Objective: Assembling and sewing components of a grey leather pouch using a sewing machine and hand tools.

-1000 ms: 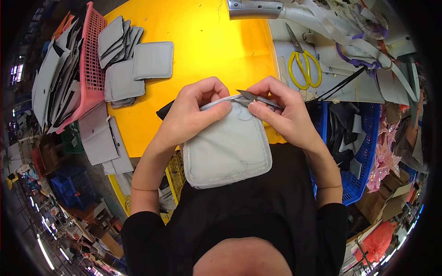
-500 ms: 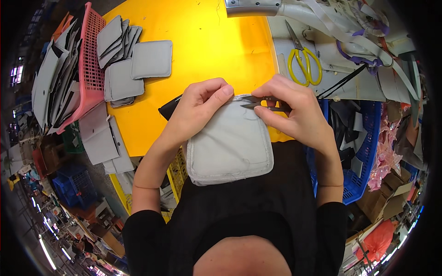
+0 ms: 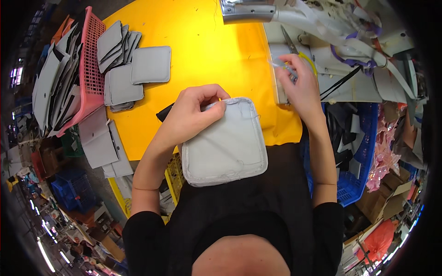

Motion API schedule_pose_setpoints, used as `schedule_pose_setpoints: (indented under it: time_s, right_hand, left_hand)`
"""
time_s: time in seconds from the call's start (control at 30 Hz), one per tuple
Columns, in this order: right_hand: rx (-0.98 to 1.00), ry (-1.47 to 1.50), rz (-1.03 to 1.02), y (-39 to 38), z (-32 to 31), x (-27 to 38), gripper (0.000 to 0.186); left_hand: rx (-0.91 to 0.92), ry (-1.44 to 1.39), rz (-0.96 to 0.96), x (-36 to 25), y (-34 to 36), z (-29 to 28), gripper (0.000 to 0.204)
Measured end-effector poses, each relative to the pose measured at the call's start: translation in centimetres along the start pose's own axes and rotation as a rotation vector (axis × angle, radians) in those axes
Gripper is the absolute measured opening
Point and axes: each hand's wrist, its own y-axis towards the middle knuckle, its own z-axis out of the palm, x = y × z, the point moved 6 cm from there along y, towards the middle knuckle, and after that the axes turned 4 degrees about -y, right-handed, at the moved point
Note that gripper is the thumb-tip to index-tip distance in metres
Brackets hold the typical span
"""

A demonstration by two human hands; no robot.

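Observation:
My left hand [image 3: 195, 110] is closed on the upper left edge of a square grey fabric panel [image 3: 225, 142], thumb on top. The panel has rounded corners, a stitched border and loose threads along its edges. It leans toward my black-clad lap. Beside the left wrist a dark object [image 3: 164, 112] shows in part. My right hand [image 3: 299, 83] is off to the right, away from the panel, with the thread snips [image 3: 289, 70] in its fingers, smeared by motion. Just behind that hand lie yellow-handled scissors [image 3: 290, 40], their handles partly covered.
Stacked grey panels [image 3: 122, 85] lie on the yellow tabletop [image 3: 207, 55] at the left, beside a pink basket [image 3: 94, 55] of grey and black pieces. A sewing machine [image 3: 251, 11] stands at the far right. Below it is a blue basket [image 3: 366, 152] of scraps.
My right hand has moved from the panel's upper right corner up and right with the snips, toward the scissors. The panel, still in my left hand, has shifted slightly left.

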Motion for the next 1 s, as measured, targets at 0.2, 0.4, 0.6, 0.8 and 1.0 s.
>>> schedule_pose_setpoints:
  time_s: [0.2,0.4,0.6,0.8,1.0]
  right_hand:
    - [-0.247,-0.223,-0.438,2.3,-1.1,1.7,0.028]
    - [-0.634,-0.373,-0.765,1.8,-6.8,9.7,0.024]
    - [-0.447,-0.395,-0.560,6.3,-8.8,7.3,0.017]
    - [-0.335,-0.231,-0.513,5.9,-8.8,5.7,0.018]
    - [-0.388,-0.143,-0.388,5.3,-9.8,3.8,0.017]
  left_hand:
    - [-0.033,0.097,0.084,-1.8,0.3,-1.0,0.021]
    - [-0.022,0.254,0.057,-3.4,0.6,-1.3,0.024]
    - [-0.027,0.362,0.071,-3.8,0.4,-1.8,0.027]
    - [-0.030,0.345,0.061,-3.7,0.2,-2.1,0.026]
    - [-0.029,0.304,0.096,-3.5,-0.3,-2.0,0.025]
